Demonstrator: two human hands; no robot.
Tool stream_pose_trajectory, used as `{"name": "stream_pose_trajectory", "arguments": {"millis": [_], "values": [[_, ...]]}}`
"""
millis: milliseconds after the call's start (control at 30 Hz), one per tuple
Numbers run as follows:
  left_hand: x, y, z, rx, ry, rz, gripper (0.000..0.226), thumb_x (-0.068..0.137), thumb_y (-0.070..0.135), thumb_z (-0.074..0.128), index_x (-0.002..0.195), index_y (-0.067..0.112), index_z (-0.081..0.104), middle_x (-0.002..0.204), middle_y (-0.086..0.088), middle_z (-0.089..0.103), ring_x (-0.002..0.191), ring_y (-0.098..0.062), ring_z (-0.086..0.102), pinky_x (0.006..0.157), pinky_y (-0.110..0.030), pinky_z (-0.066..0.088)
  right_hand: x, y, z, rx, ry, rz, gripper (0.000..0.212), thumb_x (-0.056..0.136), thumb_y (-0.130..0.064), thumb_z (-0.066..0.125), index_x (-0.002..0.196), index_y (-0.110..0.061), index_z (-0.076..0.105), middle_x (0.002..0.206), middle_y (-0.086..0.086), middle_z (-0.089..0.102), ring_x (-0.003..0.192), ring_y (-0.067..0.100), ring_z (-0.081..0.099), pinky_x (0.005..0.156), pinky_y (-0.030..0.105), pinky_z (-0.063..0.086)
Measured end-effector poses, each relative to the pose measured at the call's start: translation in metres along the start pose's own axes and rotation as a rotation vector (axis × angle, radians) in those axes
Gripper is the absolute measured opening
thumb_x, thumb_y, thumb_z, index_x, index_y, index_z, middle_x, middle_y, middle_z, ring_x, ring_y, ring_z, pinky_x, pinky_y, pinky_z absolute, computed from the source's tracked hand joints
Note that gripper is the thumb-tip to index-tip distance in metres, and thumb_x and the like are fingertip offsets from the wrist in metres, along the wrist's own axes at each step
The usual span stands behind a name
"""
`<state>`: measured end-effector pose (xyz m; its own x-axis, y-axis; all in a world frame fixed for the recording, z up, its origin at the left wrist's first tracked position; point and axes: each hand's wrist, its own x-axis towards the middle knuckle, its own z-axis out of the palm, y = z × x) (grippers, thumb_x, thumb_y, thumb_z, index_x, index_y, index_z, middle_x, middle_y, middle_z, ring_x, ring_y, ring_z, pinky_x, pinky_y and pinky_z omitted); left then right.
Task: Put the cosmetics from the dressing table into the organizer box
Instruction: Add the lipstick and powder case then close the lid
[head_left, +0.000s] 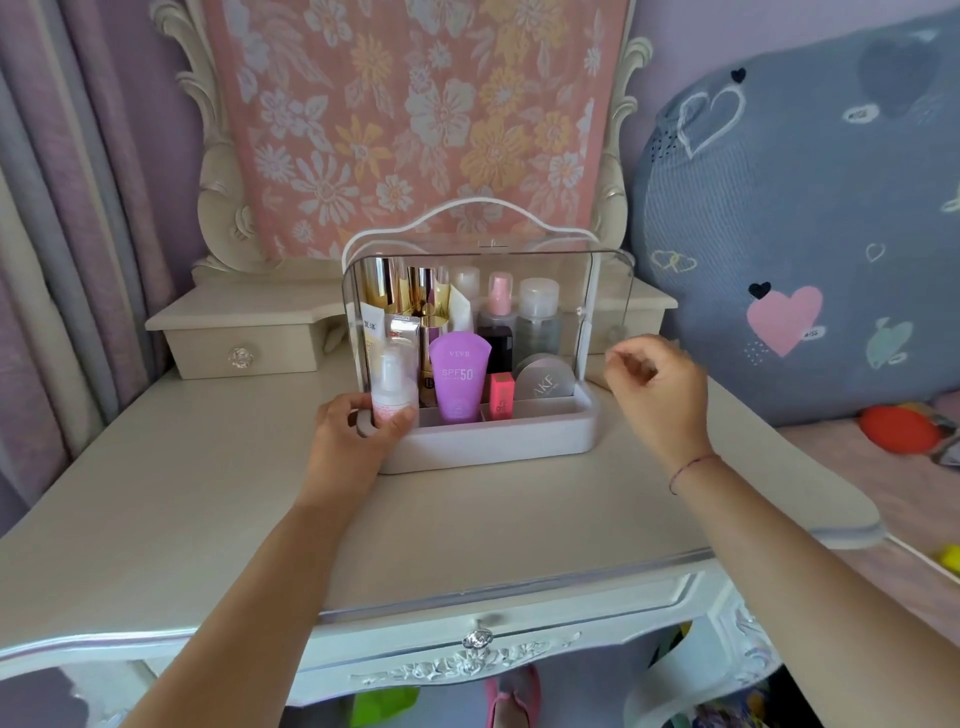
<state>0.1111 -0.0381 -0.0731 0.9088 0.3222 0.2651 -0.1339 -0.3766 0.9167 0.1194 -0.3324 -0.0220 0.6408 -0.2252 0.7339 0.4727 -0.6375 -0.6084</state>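
Left hand gripping organizer box corner, right hand loosely curled, empty, beside box, cosmetics inside

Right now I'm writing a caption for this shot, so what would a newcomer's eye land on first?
Probably the clear-fronted organizer box in the middle of the dressing table, packed with upright cosmetics, a purple SPF 50 tube standing at the front. The left hand grips the box's left front corner, while the right hand hovers empty just right of it. Behind hangs a pink floral cloth.
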Motion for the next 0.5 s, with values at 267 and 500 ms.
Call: {"name": "stream_pose_trajectory", "arguments": {"millis": [267,500], "values": [[0.003,-0.004,0.000,0.030,0.026,-0.001,0.051,0.071,0.045,0.075,0.110,0.017,0.057,0.119,-0.004,0.055,0.102,-0.020,0.055,0.086,-0.035,0.047,0.036,0.072,-0.016,-0.323,0.012,0.463,0.059,0.075,-0.034,0.072,0.124,-0.009,0.051,0.130,0.017,0.048,0.125,0.036,0.041,0.102,0.044,0.034],[0.007,-0.010,0.000,0.025,0.014,-0.001,0.055,0.069,0.050,0.075,0.111,0.019,0.057,0.119,-0.003,0.055,0.102,-0.019,0.055,0.083,-0.033,0.046,0.036,0.112,-0.010,-0.277,-0.198,0.644,0.077,0.064,-0.054,0.075,0.124,-0.015,0.047,0.126,0.009,0.058,0.117,0.031,0.054,0.099,0.044,0.043]]}}
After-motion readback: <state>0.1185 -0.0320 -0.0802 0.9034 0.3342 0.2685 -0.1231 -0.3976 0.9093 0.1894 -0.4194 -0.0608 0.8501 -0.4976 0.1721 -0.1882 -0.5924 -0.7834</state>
